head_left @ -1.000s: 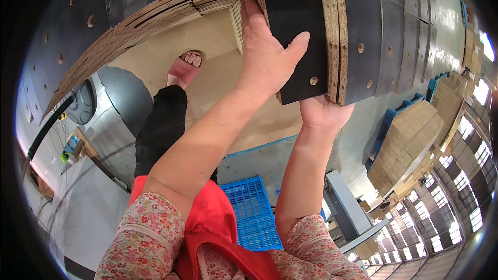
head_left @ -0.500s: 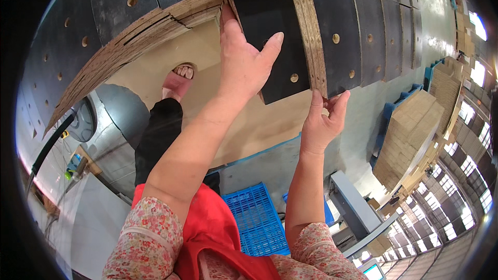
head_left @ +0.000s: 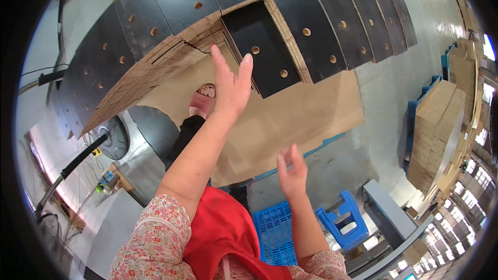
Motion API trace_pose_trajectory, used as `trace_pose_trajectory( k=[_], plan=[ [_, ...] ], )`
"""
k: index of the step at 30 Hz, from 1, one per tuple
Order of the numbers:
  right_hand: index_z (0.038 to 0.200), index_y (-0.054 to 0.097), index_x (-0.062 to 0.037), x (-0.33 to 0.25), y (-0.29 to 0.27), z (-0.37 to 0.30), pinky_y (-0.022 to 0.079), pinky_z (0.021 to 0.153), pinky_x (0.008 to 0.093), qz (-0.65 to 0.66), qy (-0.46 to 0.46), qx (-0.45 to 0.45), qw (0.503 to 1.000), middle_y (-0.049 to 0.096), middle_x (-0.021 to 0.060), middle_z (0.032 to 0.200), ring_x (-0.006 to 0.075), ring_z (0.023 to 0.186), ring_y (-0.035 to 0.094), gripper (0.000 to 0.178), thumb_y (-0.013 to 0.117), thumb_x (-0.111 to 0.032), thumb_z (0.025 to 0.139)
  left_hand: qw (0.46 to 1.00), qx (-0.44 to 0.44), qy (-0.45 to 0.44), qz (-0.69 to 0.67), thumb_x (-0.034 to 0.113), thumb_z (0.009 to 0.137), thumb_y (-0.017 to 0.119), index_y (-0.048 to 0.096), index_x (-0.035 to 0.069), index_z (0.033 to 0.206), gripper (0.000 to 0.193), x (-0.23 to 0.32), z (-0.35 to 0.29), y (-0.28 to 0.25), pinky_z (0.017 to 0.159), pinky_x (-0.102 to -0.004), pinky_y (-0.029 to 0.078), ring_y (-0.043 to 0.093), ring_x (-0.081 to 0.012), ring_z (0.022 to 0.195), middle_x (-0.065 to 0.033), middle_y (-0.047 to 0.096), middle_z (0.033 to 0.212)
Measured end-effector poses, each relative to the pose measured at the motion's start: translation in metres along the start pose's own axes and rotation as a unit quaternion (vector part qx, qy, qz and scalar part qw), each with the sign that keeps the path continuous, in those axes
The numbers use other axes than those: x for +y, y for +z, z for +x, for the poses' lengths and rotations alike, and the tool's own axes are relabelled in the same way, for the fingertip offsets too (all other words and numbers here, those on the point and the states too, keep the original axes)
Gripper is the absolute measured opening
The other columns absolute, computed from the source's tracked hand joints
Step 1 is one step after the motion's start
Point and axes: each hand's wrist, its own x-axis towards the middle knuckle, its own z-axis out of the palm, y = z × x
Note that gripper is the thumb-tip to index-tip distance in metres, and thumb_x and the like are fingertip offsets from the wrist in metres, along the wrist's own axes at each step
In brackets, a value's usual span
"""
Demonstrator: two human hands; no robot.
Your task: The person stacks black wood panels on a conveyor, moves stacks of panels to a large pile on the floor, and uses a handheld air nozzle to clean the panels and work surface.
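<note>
A stack of black-faced boards (head_left: 267,67), each with round holes near one end, sits lower than its neighbours in a long row. My left hand (head_left: 232,85) is at the left side of this stack, thumb and fingers apart, holding nothing; whether a fingertip touches the board edge I cannot tell. Nearer my body, my right hand (head_left: 292,172) hangs over the floor, away from the boards. Its fingers are somewhat blurred, loosely bent and apart, with nothing seen in them. Right of the low stack stands a taller stack of black boards (head_left: 324,31) with bare wood edges.
More black boards (head_left: 124,31) run along the far left. Brown sheeting (head_left: 311,109) covers the floor before the stacks. A blue plastic crate (head_left: 275,233) and a blue stool (head_left: 345,220) are near me. Stacked wooden pieces (head_left: 436,135) stand at the right, a black hose (head_left: 85,155) at left.
My right hand has let go of the board stack's near corner and drawn back toward me. My left hand has come out from the gap beside the low stack. The view has shifted.
</note>
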Motion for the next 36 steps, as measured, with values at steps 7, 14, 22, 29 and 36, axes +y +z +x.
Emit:
trace_pose_trajectory(
  k=[7, 14, 22, 29, 36],
  plan=[
    [0.125, 0.053, 0.0008, 0.013, -0.018, -0.164, 0.052, 0.077, 0.0437, -0.07, 0.133, -0.231, 0.961, 0.063, 0.0188, 0.101, 0.0362, 0.089, 0.063, 0.044, 0.063, -0.024, 0.09, 0.959, -0.092, 0.126, 0.235, 0.031, 0.089, 0.066, 0.024, -0.003, 0.147, 0.079, -0.019, -0.087, -0.052, 0.114, -0.0472, 0.024, 0.025, -0.0432, 0.14, -0.0302, 0.023, 0.152],
    [0.093, 0.066, -0.003, 0.045, -0.018, -0.325, 0.05, 0.078, 0.0465, -0.008, 0.169, -0.17, 0.971, 0.065, 0.0184, 0.092, 0.0387, 0.09, 0.061, 0.023, 0.057, -0.024, 0.091, 0.738, -0.478, 0.153, 0.451, 0.032, 0.085, 0.068, 0.05, -0.004, 0.129, 0.06, -0.032, -0.199, -0.09, 0.103, -0.0441, 0.041, 0.052, -0.0391, 0.12, -0.0249, 0.056, 0.128],
    [0.088, 0.066, -0.0056, 0.039, -0.035, -0.462, 0.05, 0.08, 0.05, 0.069, 0.312, -0.084, 0.944, 0.067, 0.0183, 0.093, 0.0393, 0.093, 0.062, 0.038, 0.051, -0.041, 0.094, 0.589, -0.62, 0.187, 0.483, 0.029, 0.085, 0.068, 0.05, -0.006, 0.132, 0.062, -0.029, -0.337, -0.057, 0.106, -0.0428, 0.041, 0.052, -0.039, 0.123, -0.0268, 0.055, 0.131],
    [0.101, 0.062, -0.0088, 0.063, -0.047, -0.581, 0.051, 0.084, 0.0516, 0.103, 0.391, 0.06, 0.913, 0.065, 0.0166, 0.106, 0.0377, 0.1, 0.063, 0.037, 0.051, -0.043, 0.093, 0.461, -0.7, 0.251, 0.484, 0.033, 0.084, 0.069, 0.049, -0.005, 0.134, 0.065, 0.028, -0.492, 0.033, 0.106, -0.0413, 0.041, 0.053, -0.0369, 0.124, -0.0247, 0.056, 0.131],
    [0.104, 0.065, -0.0095, 0.083, -0.021, -0.689, 0.052, 0.081, 0.0509, 0.132, 0.515, 0.217, 0.819, 0.067, 0.0161, 0.102, 0.0367, 0.099, 0.064, 0.031, 0.055, -0.036, 0.09, 0.366, -0.792, 0.336, 0.356, 0.031, 0.085, 0.069, 0.05, -0.003, 0.133, 0.062, 0.06, -0.644, 0.093, 0.101, -0.0403, 0.044, 0.055, -0.0355, 0.122, -0.0239, 0.057, 0.129]
  ],
)
